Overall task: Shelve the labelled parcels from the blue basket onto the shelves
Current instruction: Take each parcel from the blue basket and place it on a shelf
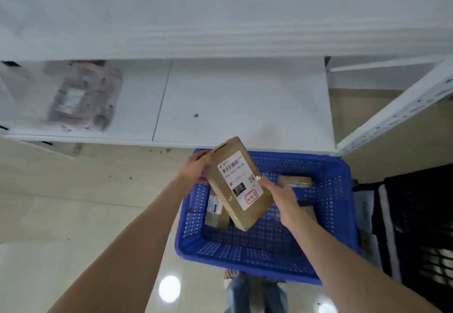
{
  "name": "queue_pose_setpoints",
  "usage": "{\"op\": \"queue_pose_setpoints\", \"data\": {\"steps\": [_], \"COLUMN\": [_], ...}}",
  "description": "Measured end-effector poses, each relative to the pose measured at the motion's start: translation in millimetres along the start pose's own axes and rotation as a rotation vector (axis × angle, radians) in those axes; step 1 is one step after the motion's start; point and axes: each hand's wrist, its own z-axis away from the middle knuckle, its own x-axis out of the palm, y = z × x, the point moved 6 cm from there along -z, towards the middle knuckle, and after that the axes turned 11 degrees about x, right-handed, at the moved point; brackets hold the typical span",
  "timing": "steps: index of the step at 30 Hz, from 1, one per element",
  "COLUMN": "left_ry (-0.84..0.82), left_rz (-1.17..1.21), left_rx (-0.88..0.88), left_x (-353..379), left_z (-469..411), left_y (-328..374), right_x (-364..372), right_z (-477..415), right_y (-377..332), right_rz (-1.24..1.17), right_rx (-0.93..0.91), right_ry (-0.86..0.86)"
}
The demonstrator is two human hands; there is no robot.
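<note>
I hold a brown cardboard parcel [239,183] with a white label and a red-framed sticker above the blue basket [340,205]. My left hand [196,169] grips its upper left edge. My right hand [279,196] holds its right edge by the fingertips. Inside the basket lie other brown parcels: one with a label at the left [215,213], one at the back right [295,180], and one partly hidden behind my right forearm [310,211]. The white shelf [232,107] lies just beyond the basket.
A clear plastic-wrapped parcel [78,97] lies on the left of the white shelf. A perforated white shelf upright [397,112] slants at the right. A black crate [421,227] stands to the right of the basket. The floor is glossy beige tile.
</note>
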Motion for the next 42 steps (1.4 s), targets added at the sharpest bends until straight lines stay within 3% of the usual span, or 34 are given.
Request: {"op": "queue_pose_setpoints", "data": {"steps": [4, 8, 12, 16, 25, 36, 42], "left_ry": [0.015, 0.133, 0.080, -0.016, -0.036, -0.017, 0.005], "left_rz": [0.044, 0.107, 0.128, 0.038, -0.047, -0.131, -0.139], "left_rx": [0.071, 0.166, 0.220, 0.297, 0.523, 0.660, 0.687], "left_x": [-26.5, -55.7, -67.2, -78.7, -134.5, -176.5, -179.4], "left_z": [49.5, 92.9, 125.1, 152.0, 184.9, 208.9, 219.1], "left_y": [87.5, 160.1, 215.0, 260.2, 337.1, 369.3, 374.7], "right_x": [2.3, 1.5, 9.4, 18.8, 50.0, 83.9, 77.9], "right_z": [87.3, 166.6, 230.7, 284.9, 371.4, 423.0, 434.0], "right_y": [-31.8, -71.5, -107.6, -141.4, -171.2, -162.2, -159.7], "right_rz": [0.088, 0.056, -0.025, -0.061, -0.111, -0.214, -0.130], "right_rx": [0.056, -0.041, -0.167, -0.272, -0.432, -0.526, -0.580], "right_ry": [-0.232, -0.366, -0.459, -0.489, -0.488, -0.490, -0.379]}}
